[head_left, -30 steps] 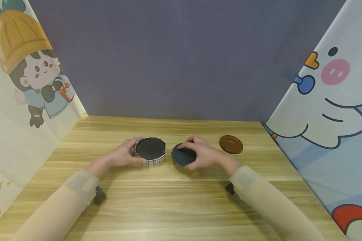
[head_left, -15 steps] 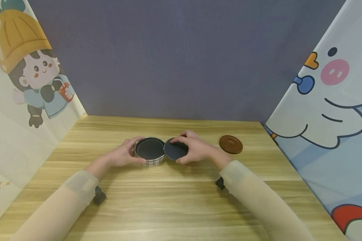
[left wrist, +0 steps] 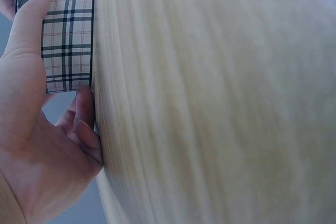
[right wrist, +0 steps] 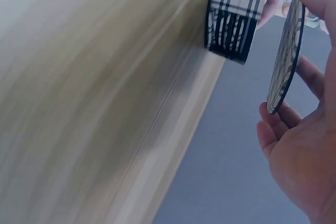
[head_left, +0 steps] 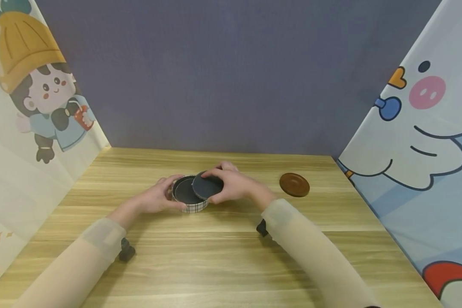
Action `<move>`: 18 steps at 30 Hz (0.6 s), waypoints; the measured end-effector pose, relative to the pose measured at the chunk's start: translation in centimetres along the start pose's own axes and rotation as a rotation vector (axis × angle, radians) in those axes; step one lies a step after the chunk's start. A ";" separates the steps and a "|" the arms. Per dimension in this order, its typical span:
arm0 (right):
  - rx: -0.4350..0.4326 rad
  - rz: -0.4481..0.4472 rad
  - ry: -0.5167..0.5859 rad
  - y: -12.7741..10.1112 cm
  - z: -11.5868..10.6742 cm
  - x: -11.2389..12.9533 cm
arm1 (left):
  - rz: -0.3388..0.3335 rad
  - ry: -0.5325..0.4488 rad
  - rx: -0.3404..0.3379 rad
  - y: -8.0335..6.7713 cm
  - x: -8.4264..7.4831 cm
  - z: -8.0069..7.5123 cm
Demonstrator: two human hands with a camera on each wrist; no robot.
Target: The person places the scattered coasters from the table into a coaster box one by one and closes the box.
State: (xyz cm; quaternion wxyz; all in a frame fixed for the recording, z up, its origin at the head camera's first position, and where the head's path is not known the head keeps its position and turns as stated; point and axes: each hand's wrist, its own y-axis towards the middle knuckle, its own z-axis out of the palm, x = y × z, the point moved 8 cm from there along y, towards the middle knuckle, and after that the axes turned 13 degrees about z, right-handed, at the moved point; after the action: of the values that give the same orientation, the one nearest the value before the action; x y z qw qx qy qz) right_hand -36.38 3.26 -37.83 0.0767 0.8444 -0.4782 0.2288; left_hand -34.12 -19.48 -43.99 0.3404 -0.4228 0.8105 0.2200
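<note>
A round plaid-sided tin [head_left: 188, 194] with a dark inside stands on the wooden table [head_left: 215, 261]. My left hand [head_left: 158, 197] grips its left side, thumb along the plaid wall [left wrist: 65, 35]. My right hand [head_left: 231, 185] pinches a dark round disc [head_left: 208, 186] by its edge and holds it tilted above the tin's right rim. In the right wrist view the disc [right wrist: 286, 56] is seen edge-on, lifted clear of the tin [right wrist: 236, 17].
A brown round coaster [head_left: 294, 184] lies on the table to the right. A grey wall stands behind, with cartoon-printed panels at the left [head_left: 34, 98] and right [head_left: 416, 128] sides.
My right hand has lifted the dark disc from the table and carried it left until it overlaps the tin's right rim. The left hand and tin have stayed put.
</note>
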 end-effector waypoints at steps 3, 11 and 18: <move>0.004 -0.007 0.003 0.7 0.4 0.6 | -0.005 0.000 0.006 0.0 0.3 -0.1; 0.000 -0.016 0.009 1.6 1.1 1.6 | -0.020 0.031 0.009 0.0 0.6 -0.1; 0.013 -0.020 -0.018 2.2 1.9 2.5 | -0.017 0.026 0.013 -0.1 0.5 -0.1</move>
State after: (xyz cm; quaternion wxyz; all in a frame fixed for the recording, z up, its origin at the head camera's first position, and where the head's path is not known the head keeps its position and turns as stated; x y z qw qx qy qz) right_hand -36.60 -0.50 -38.59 0.0694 0.8517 -0.4689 0.2233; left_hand -34.25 -19.87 -44.27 0.3343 -0.4301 0.8128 0.2062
